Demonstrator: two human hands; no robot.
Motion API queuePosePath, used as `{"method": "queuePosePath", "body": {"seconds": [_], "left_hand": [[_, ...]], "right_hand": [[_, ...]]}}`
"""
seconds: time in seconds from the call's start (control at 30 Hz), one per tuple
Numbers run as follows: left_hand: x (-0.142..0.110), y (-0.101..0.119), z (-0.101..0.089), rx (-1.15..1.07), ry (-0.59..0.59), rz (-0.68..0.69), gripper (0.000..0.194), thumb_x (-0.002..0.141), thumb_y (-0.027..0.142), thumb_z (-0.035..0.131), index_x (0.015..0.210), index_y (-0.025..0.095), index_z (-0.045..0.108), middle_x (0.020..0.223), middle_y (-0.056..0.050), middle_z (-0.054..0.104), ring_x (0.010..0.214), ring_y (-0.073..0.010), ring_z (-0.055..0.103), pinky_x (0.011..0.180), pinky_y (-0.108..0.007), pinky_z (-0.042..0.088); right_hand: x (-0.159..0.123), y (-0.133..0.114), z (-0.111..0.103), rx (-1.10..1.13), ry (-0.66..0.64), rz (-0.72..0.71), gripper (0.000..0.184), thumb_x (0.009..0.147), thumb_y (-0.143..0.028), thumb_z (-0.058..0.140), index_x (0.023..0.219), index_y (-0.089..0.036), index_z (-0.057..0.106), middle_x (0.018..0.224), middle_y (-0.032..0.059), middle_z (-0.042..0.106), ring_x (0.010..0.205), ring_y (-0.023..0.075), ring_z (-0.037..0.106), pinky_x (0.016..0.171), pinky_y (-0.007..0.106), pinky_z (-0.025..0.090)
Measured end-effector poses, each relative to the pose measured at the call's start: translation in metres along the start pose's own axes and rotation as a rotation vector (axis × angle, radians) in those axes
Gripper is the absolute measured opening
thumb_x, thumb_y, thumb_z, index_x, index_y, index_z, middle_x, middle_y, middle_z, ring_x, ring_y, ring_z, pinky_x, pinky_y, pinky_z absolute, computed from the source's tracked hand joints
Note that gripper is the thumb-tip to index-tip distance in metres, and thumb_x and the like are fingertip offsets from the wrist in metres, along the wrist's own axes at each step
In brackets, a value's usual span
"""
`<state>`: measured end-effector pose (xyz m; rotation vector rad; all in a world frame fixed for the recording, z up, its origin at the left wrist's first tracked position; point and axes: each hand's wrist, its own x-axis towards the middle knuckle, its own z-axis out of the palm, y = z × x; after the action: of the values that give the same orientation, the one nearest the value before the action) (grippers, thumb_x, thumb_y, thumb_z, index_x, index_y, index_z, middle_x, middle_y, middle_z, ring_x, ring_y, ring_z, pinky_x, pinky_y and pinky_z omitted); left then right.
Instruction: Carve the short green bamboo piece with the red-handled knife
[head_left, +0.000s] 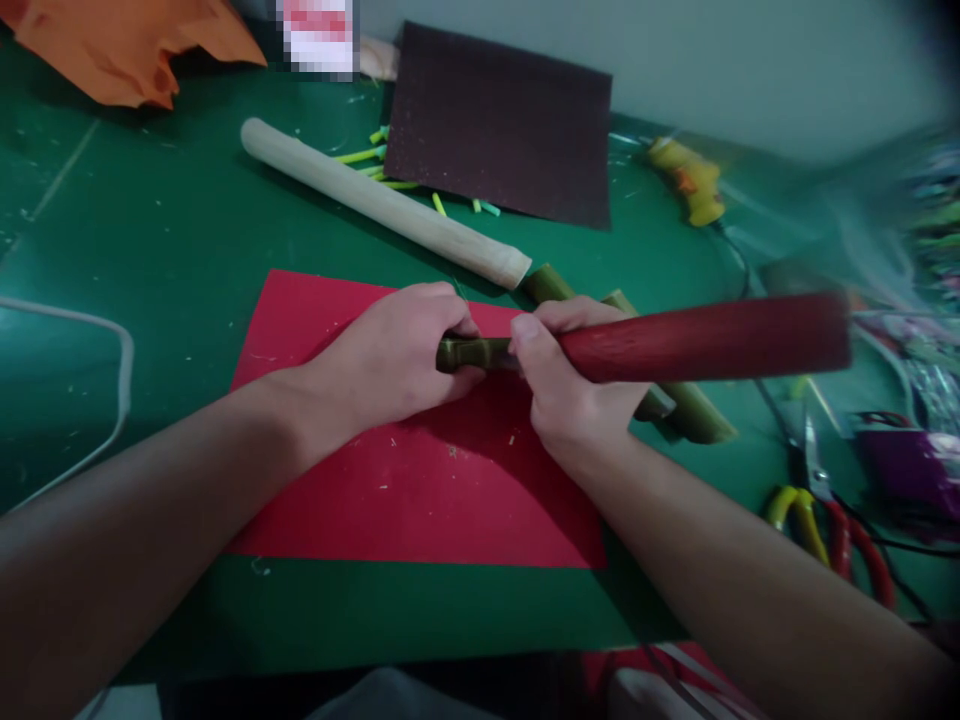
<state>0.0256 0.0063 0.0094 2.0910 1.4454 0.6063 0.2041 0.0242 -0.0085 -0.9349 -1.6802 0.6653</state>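
Above a red sheet, my left hand is closed around a short green bamboo piece, whose end pokes out between thumb and fingers. My right hand grips a tool with a thick red handle, which points off to the right. The tool's working end meets the bamboo between my two hands; its shape is mostly hidden by my right fingers. Small shavings are scattered on the red sheet. Beyond and under my right hand lie more green bamboo pieces.
A pale peeled stick lies behind the red sheet. Farther back, a dark brown sheet partly covers thin yellow-green sticks. On the right are a yellow glue gun, scissors and a purple packet. A white cord and orange paper lie left.
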Motion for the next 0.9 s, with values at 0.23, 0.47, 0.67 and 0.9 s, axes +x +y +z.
{"method": "queuePosePath", "body": {"seconds": [0.23,0.47,0.67,0.9], "left_hand": [[-0.001,-0.002,0.001,-0.017,0.000,0.007,0.021,0.083,0.032,0.076,0.082,0.018,0.060,0.085,-0.002,0.059,0.076,-0.0172,0.054,0.062,-0.031,0.038],[0.001,-0.003,0.002,-0.022,0.014,0.018,0.018,0.082,0.031,0.075,0.082,0.018,0.061,0.085,-0.002,0.058,0.076,-0.0177,0.053,0.063,-0.031,0.037],[-0.002,-0.008,0.005,-0.033,0.036,0.087,0.015,0.084,0.029,0.072,0.088,0.018,0.064,0.088,-0.003,0.060,0.079,-0.0178,0.054,0.069,-0.031,0.040],[-0.004,-0.012,0.007,-0.009,0.032,0.085,0.018,0.085,0.034,0.071,0.093,0.018,0.066,0.091,-0.005,0.065,0.085,-0.0208,0.058,0.073,-0.034,0.044]], "right_hand": [[0.003,-0.001,-0.006,0.038,-0.154,-0.032,0.036,0.093,-0.036,0.070,0.060,-0.026,0.058,0.055,-0.0035,0.059,0.049,0.0113,0.053,0.048,0.031,0.043],[0.001,0.002,-0.001,0.111,-0.008,-0.055,0.023,0.092,-0.029,0.071,0.070,-0.026,0.064,0.064,-0.0042,0.065,0.055,0.0119,0.059,0.052,0.030,0.046],[0.002,0.005,0.001,0.113,0.018,0.011,0.027,0.092,-0.038,0.072,0.070,-0.026,0.064,0.064,-0.0044,0.063,0.056,0.0119,0.058,0.057,0.030,0.049],[-0.001,0.004,0.000,0.143,-0.021,0.085,0.030,0.092,-0.050,0.070,0.075,-0.027,0.062,0.068,-0.0032,0.063,0.058,0.0122,0.055,0.059,0.030,0.050]]}}
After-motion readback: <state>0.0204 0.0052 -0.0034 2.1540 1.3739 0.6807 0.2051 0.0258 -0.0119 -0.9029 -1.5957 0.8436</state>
